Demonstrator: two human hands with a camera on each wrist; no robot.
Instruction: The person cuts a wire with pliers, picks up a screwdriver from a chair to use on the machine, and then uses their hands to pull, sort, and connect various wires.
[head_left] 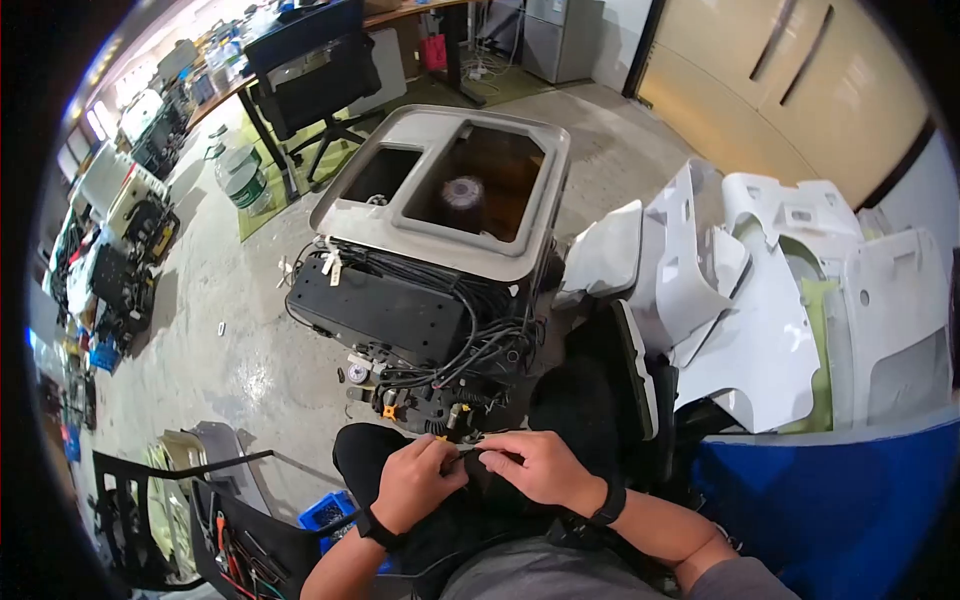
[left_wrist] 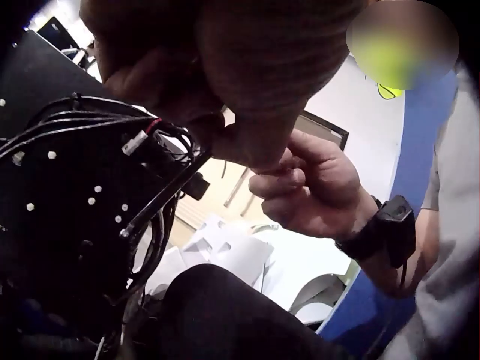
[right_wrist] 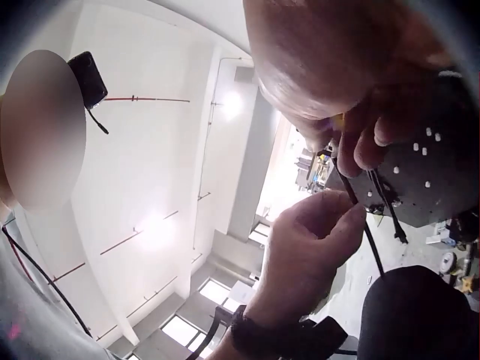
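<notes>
My left hand (head_left: 420, 482) and right hand (head_left: 540, 466) meet above my lap, fingertips close together. A thin black cable (right_wrist: 373, 244) runs between them. In the right wrist view, the left hand pinches it between thumb and forefinger, and its upper part reaches the curled fingers of the right hand. Another black cable length (left_wrist: 161, 199) with a pale tip slants down from the left hand in the left wrist view. What the fingertips cover is hidden. Just beyond the hands stands a machine base with a black box (head_left: 375, 308) and bundled black cables (head_left: 470, 335).
The machine's grey top frame (head_left: 440, 258) has two openings. White shell panels (head_left: 750, 330) lie to the right, beside a blue surface (head_left: 830, 500). At lower left are a blue bin (head_left: 325, 512) and a black chair holding tools (head_left: 240, 550). An office chair (head_left: 310, 80) stands behind.
</notes>
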